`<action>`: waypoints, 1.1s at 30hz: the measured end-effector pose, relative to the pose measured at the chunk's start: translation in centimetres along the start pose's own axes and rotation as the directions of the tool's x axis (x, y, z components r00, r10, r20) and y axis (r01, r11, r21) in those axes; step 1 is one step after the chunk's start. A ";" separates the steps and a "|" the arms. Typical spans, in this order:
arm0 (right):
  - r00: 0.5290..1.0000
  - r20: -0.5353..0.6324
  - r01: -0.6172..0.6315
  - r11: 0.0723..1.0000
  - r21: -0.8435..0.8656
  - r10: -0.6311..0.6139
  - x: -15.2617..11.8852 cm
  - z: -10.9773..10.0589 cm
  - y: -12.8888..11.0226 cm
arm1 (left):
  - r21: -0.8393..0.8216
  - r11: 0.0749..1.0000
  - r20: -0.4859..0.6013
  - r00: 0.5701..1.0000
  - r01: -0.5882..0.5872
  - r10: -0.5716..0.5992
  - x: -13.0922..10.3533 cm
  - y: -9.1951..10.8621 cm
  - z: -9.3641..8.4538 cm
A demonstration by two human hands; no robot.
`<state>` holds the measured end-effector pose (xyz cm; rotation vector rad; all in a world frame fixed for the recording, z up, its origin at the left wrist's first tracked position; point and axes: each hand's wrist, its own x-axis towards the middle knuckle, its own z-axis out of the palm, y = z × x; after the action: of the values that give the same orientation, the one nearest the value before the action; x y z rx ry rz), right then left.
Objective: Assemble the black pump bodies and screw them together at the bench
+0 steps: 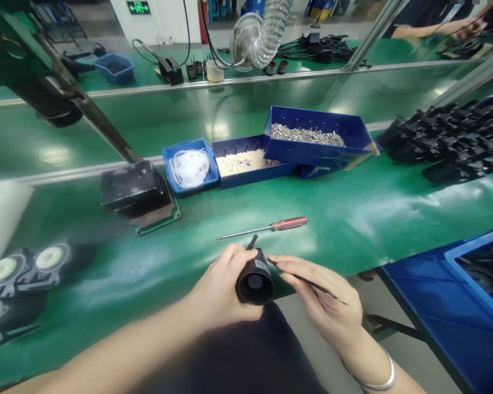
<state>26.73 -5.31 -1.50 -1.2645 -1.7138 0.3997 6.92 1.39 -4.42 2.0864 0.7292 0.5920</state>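
My left hand point(225, 279) is wrapped around a black cylindrical plastic housing point(246, 294), its round open end facing me. A small light label point(262, 266) sits on the side of the housing, and a short black cable stub point(252, 241) sticks out at its far end. Between the fingers and thumb of my right hand point(324, 290) is a thin dark tweezer-like tool point(318, 287). The tool's tip meets the housing near the label; what it touches there is too small to make out. Beyond both hands, a screwdriver point(290, 223) with a red handle lies on the green bench.
Blue bins hold white tubing point(189, 167), small cream-coloured pieces point(244, 162) and metal screws point(308, 135). A black press-like stand point(133, 189) rises at left, near black housings point(51, 257). Black parts point(447, 134) are piled right, above a blue crate point(439, 306). Another person's arm point(443, 28) shows behind.
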 end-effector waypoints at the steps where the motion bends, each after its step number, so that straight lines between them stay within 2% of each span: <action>1: 1.000 0.004 0.010 1.000 -0.010 -0.010 0.1 0.0 0.0 | 0.007 1.000 0.009 1.000 0.006 -0.006 0.0 0.0 0.0; 7: 0.994 0.069 0.092 0.987 -0.129 -0.084 0.6 -0.2 -0.2 | 0.067 0.996 0.066 0.996 0.059 -0.063 -0.1 0.2 -0.2; 14: 0.970 0.169 0.216 0.937 -0.274 -0.174 0.5 0.0 -0.7 | 0.178 0.983 0.065 0.996 0.043 -0.055 -0.4 0.4 0.0; 21: 0.996 0.081 0.042 0.969 -0.242 -0.023 1.6 -0.5 -1.5 | 0.220 0.973 0.063 0.994 0.075 -0.091 -0.2 0.7 -0.4; 33: 0.992 0.106 0.094 0.951 -0.295 -0.065 1.9 0.2 -1.3 | 0.228 0.972 0.064 0.995 0.062 -0.079 -0.2 0.8 -0.4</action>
<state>25.74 -4.15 0.24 -1.4032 -1.9543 0.1562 6.77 1.08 -3.61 2.2665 0.8580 0.4070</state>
